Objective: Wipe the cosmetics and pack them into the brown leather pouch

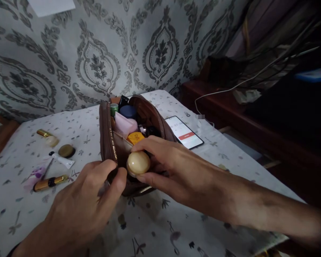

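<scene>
A brown zippered bag (105,135) stands open on the table, filled with a pink tube (123,125), a dark blue round lid (127,112), a green-capped item (113,109) and a yellow item (136,137). My right hand (173,164) holds a round cream-coloured container (139,162) between thumb and fingers at the bag's near opening. My left hand (88,192) pinches the bag's near left edge by the zipper, thumb and forefinger close together.
Left of the bag lie a gold-capped bottle (51,140), a round olive lid (66,150), a small white tube (62,160), a purple-and-clear tube (37,175) and a gold-and-black tube (49,183). A lit phone (187,134) lies right of it, near a white cable (230,88).
</scene>
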A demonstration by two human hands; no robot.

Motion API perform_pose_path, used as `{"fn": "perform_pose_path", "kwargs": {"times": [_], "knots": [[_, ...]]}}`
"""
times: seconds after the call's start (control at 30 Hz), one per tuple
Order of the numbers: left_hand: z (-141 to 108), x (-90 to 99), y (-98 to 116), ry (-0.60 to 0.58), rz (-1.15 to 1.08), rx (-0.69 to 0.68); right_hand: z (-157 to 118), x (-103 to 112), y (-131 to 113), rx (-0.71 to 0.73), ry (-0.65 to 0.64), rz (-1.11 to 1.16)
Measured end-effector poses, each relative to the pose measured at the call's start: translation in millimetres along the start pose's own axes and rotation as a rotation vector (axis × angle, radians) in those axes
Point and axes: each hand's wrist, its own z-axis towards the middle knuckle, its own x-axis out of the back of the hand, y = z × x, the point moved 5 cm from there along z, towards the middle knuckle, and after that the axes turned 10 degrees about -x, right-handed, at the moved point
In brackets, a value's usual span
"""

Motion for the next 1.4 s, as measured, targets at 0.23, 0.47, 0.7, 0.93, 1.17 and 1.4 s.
{"fn": "perform_pose_path", "kwargs": {"times": [0.23,0.47,0.7,0.93,1.17,1.4], "knots": [[-17,-4.8,3,0.048,0.125,-0.113,24,-2,-4,-0.032,-0.113,-0.109],[-19,-5.8,2,0.021,0.083,-0.154,38,-20,-15,-0.085,-0.364,-0.26],[-22,-7.6,1,0.028,0.091,-0.139,48,-28,-16,0.041,-0.44,-0.348],[-16,-1.4,11,0.092,0.235,-0.273,52,-31,-17,0.153,-0.522,-0.424],[-16,0.2,13,0.077,0.278,-0.278,53,-49,-17,0.139,-0.454,-0.664],[-15,0.2,13,0.089,0.298,-0.304,54,-58,-10,0.166,-0.442,-0.661]]}}
